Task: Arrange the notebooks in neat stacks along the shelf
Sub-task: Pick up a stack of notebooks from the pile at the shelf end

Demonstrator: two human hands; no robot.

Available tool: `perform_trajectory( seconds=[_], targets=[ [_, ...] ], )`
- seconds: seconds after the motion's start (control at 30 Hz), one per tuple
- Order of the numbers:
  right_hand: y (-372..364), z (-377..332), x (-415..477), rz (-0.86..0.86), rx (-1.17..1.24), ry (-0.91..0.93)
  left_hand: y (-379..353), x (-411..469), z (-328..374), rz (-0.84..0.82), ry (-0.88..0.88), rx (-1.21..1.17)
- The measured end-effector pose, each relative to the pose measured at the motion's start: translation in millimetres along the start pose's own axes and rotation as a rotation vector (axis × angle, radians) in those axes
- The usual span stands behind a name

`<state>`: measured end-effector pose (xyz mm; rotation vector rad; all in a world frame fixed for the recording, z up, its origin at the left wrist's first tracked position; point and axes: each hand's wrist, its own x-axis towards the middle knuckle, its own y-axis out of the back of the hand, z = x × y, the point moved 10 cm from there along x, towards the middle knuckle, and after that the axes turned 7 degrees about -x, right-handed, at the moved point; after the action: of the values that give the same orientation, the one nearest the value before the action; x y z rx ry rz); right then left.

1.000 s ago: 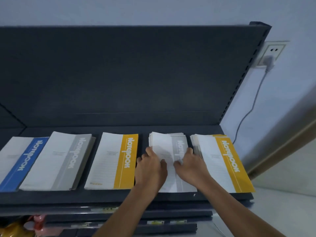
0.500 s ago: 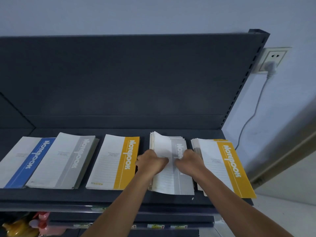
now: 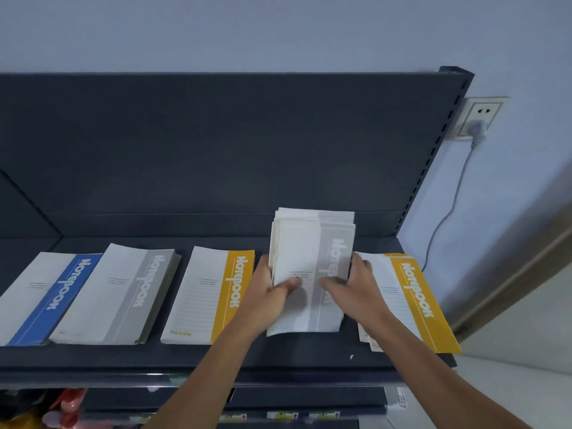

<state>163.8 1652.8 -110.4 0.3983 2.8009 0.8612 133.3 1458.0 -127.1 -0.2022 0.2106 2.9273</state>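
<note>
**Grey-and-white paper notebook stack [image 3: 309,261]: held in both hands**

Stack is over the dark metal shelf [image 3: 278,357], btw. the centre yellow-and-white notebook stack [image 3: 213,292] and the right-end yellow-and-white notebook stack [image 3: 408,301]. Far end tilted up, top edges uneven. Left hand [image 3: 266,292] grips L edge: thumb on cover, fingers curled behind. Right hand [image 3: 356,289] grips R edge likewise, thumb on grey band. Thumb tips close, not touching. Near-edge contact w/ shelf: cannot tell.
</note>
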Motion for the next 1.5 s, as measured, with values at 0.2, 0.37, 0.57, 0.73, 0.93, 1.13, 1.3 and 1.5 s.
perform_trajectory(
  seconds=[0.2, 0.37, 0.57, 0.73, 0.93, 1.13, 1.3, 1.5],
  targets=[
    [15, -14, -19, 0.152, -0.021, 0.188, -1, -8, 15, -0.047, -0.136, 0.007],
    [15, -16, -21, 0.142, -0.038, 0.21, -4, -10, 17, -0.028, -0.181, 0.017],
    [10, -8, -22, 0.064, -0.045, 0.176, -2, -14, 14, -0.05, -0.169, 0.004],
    [9, -9, -27, 0.035, 0.034, 0.195, -3, -17, 22, -0.066, -0.198, -0.068],
    [6, -11, -28, 0.052, 0.095, 0.201, -11, -24, 27, -0.048, -0.251, -0.086],
    [5, -15, -33, 0.092, 0.068, 0.208, -8, -27, 38, -0.013, -0.307, -0.154],
    [7, -14, -38, 0.084, 0.074, 0.224, -4, -27, 28, -0.038, -0.278, -0.112],
    [-6, 4, -40, 0.06, 0.021, 0.179, -4, -27, 12, -0.034, -0.267, 0.093]
  ],
)
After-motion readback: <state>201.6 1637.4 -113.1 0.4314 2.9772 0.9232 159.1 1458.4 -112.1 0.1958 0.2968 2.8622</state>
